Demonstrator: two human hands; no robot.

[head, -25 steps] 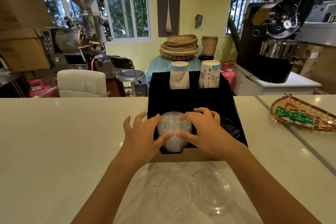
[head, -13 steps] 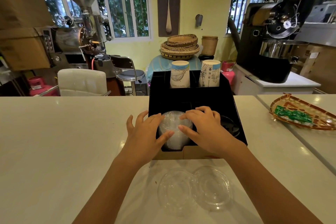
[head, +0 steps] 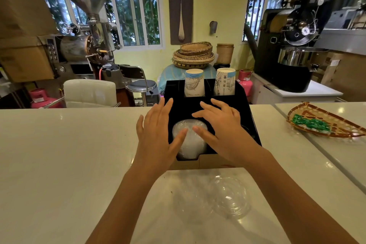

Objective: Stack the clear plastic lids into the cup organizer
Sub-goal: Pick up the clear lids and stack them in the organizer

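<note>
A black cup organizer (head: 244, 105) stands on the white counter in front of me. A stack of clear plastic lids (head: 189, 144) fills its front left slot. My left hand (head: 158, 134) hovers at the slot's left, fingers spread, thumb tip over the stack. My right hand (head: 221, 127) is at the right, fingers spread, thumb tip touching the top lid. Neither hand grips anything. Two loose clear lids (head: 229, 198) lie on the counter near me, one of them (head: 190, 202) faint. Two paper cup stacks (head: 194, 83) stand in the organizer's back slots.
A woven tray (head: 324, 123) with green packets lies on the counter at the right. A seam in the counter runs diagonally at the right. Behind the counter are chairs, roasting machines and stacked baskets.
Both hands have opened and lifted off the lid stack, fingers now spread and reaching further back over the organizer. The stack stays in its slot.
</note>
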